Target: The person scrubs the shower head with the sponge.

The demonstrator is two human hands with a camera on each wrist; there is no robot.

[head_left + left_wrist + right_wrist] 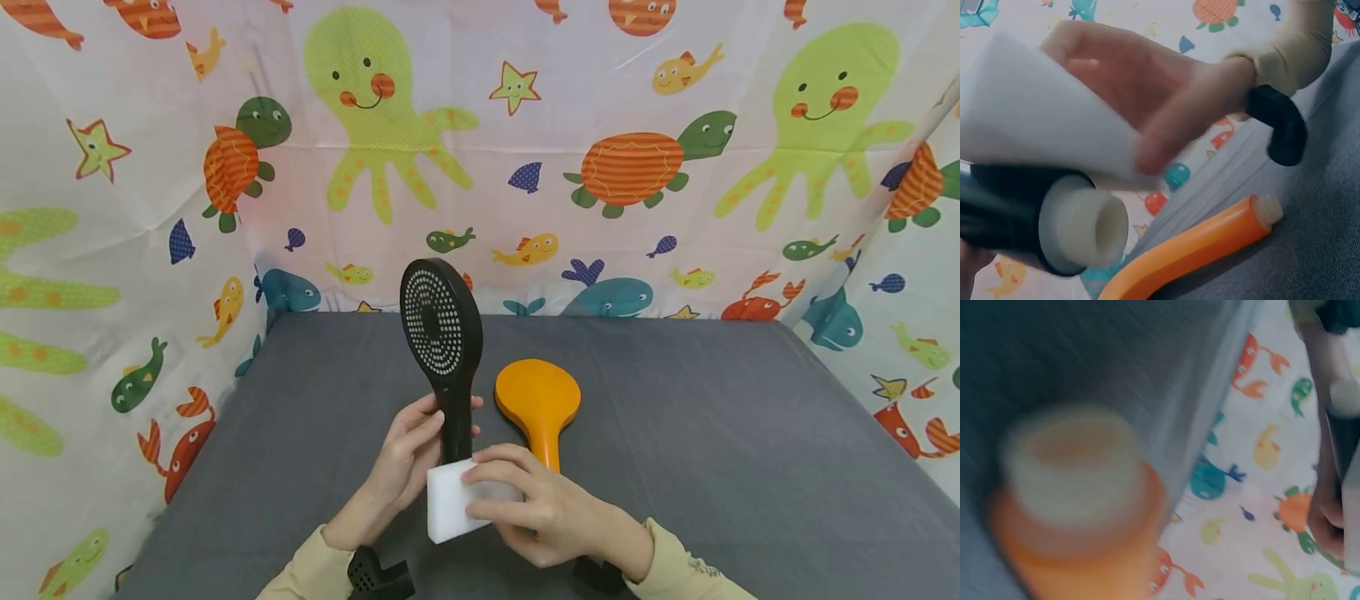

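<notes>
My left hand (pixel 399 467) grips a black shower head (pixel 454 350) by its handle and holds it upright, the dotted spray face turned to the left. A white sponge block (pixel 448 507) is held by my right hand (pixel 553 510), its fingers over the top and side. The sponge overlaps the handle's lower part in the head view. In the left wrist view the sponge (pixel 1041 119) lies along the black handle (pixel 1004 212), close to its pale threaded end (pixel 1088 225).
An orange shower head (pixel 537 396) lies on the grey cloth-covered table (pixel 690 433), just right of the black one and beyond my right hand. Its pale connector end (pixel 1075 469) shows blurred in the right wrist view. A sea-animal curtain (pixel 465 150) encloses the back and sides.
</notes>
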